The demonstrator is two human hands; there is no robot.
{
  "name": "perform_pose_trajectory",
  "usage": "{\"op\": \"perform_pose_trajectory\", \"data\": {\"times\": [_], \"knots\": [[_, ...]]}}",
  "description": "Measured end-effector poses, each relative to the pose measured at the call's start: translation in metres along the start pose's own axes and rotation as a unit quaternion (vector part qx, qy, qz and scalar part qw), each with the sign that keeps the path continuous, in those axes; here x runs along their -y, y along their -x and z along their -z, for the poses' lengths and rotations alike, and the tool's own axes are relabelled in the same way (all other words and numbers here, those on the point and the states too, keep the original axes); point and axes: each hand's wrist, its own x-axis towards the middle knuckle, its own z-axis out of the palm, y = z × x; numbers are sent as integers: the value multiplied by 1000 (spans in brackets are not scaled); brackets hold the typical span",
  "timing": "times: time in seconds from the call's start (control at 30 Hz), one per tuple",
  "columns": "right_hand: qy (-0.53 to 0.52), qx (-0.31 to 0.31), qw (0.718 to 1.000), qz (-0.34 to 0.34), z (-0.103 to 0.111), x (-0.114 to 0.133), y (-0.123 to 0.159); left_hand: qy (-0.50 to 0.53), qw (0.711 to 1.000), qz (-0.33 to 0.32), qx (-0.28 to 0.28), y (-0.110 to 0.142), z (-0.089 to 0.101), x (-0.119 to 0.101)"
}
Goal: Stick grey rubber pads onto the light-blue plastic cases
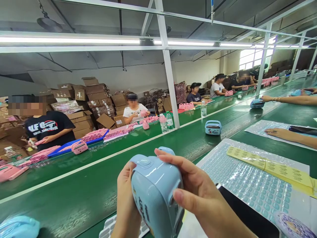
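Observation:
I hold a light blue plastic device (pixel 155 191) upright in front of me with both hands. My left hand (pixel 126 201) grips its left side, thumb near the top corner. My right hand (pixel 195 191) wraps over its top and right side, thumb pressed on the front edge. A sheet of small blue round stickers (pixel 247 185) lies on the bench just right of my hands, with a yellow label strip (pixel 272 168) across it. A black phone (pixel 247 215) lies below my right wrist.
A green conveyor belt (pixel 99 178) runs from lower left to upper right, carrying a blue device (pixel 213 127) and another blue device (pixel 257 103). Workers across the belt handle pink devices (pixel 79 147). Water bottles (pixel 166 122) stand by a white post (pixel 170 86). A neighbour's forearms (pixel 289 134) rest at right.

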Motion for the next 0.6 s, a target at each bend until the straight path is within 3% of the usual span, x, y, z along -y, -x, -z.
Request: {"op": "perform_pose_trajectory", "data": {"times": [0.13, 0.33, 0.47, 0.6], "knots": [[-30, 23, 999, 7, 1, -3, -1, -18, 1000, 14, -3, 1, 3, 1], [-14, -9, 998, 62, 0, -15, 0, -17, 999, 46, 16, -6, 0, 2], [-10, -5, 998, 59, -2, -18, 0, -13, 1000, 27, 2, -7, -1, 3], [60, -47, 989, 130, -7, -25, 1, -5, 997, 53, 55, -2, -4, 5]]}}
